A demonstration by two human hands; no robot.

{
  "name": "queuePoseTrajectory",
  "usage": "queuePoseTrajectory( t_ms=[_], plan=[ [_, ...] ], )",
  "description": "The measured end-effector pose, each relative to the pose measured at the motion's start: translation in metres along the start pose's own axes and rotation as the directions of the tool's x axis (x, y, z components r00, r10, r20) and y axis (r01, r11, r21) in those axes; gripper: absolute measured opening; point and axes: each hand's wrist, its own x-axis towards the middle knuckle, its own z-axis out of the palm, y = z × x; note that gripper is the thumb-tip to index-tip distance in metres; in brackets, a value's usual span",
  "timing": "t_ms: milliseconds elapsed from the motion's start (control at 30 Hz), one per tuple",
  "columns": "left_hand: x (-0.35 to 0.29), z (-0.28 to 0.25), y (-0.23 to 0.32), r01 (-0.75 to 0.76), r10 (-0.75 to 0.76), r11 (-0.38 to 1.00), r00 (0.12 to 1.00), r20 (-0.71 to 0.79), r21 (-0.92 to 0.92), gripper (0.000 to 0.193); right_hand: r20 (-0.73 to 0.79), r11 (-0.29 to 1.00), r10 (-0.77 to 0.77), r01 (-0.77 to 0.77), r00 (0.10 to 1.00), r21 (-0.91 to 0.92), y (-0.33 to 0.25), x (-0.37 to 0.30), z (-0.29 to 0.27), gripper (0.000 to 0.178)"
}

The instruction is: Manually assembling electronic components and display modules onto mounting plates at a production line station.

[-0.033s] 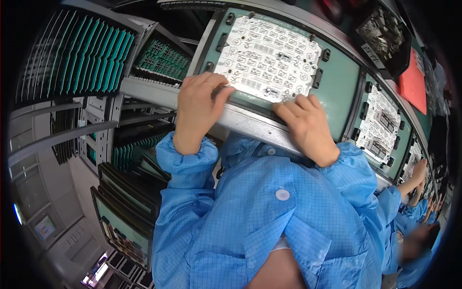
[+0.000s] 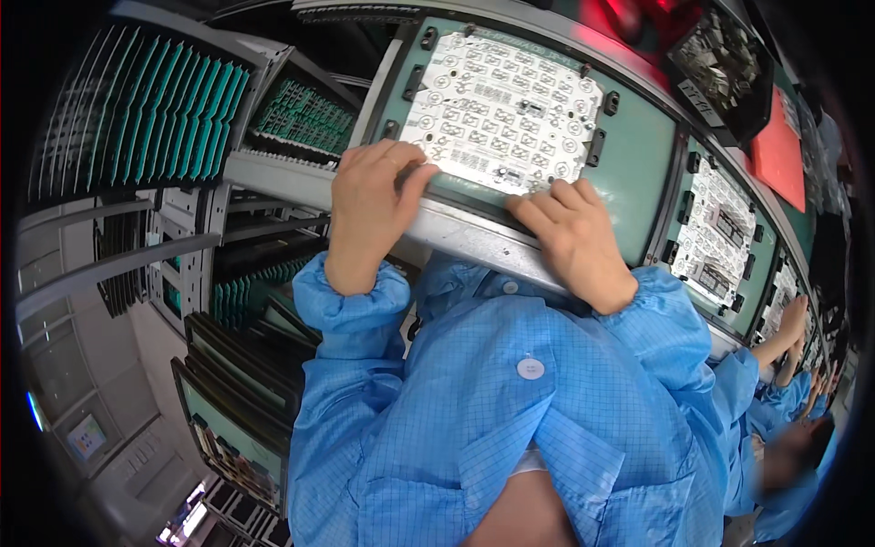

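Head view: A white circuit panel is seen laid flat on a green carrier board, with black clips set around its edges.
Left hand: The bare left hand is placed at the panel's near left corner, fingers bent and a narrow gap left before the thumb; whether anything is pinched cannot be told.
Right hand: The right hand is set at the near edge, toward its right end, fingers curled close together; whether the edge is gripped cannot be told.
Near side: The board is bordered by a metal rail.
Left side: Green boards are racked in an upright row.
Right side: A second white panel is mounted along the line, with a co-worker's hand seen beyond.
Far right: Small parts are held in a black bin, near a red sheet.
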Motion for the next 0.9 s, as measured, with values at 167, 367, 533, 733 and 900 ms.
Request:
queuePoseTrajectory(
  t_ms=[167,367,533,733,900],
  plan=[
    [-0.005,0.01,0.002,0.027,-0.026,0.994,1.0,-0.011,0.104,0.009,-0.102,0.996,0.053,-0.046,0.993,0.07,-0.004,-0.005,0.011,0.037],
    [-0.001,0.024,0.007,0.038,-0.027,0.986,0.997,-0.068,0.164,0.012,-0.279,0.933,0.332,-0.357,0.901,-0.042,-0.016,-0.002,0.022,0.037],
    [-0.008,0.032,0.013,0.146,-0.108,0.964,0.978,-0.176,0.222,0.015,-0.133,0.897,0.441,-0.437,0.887,0.064,-0.007,0.002,-0.036,0.024],
    [-0.004,0.018,0.033,0.331,-0.334,0.943,0.93,-0.152,-0.043,0.014,-0.444,0.806,0.34,-0.5,0.829,-0.316,0.192,0.006,-0.112,0.036],
    [0.003,0.022,0.051,0.259,-0.274,0.961,0.943,-0.19,-0.1,0.012,-0.213,0.785,0.528,-0.568,0.822,-0.247,0.283,0.007,-0.115,0.058]
  ],
)
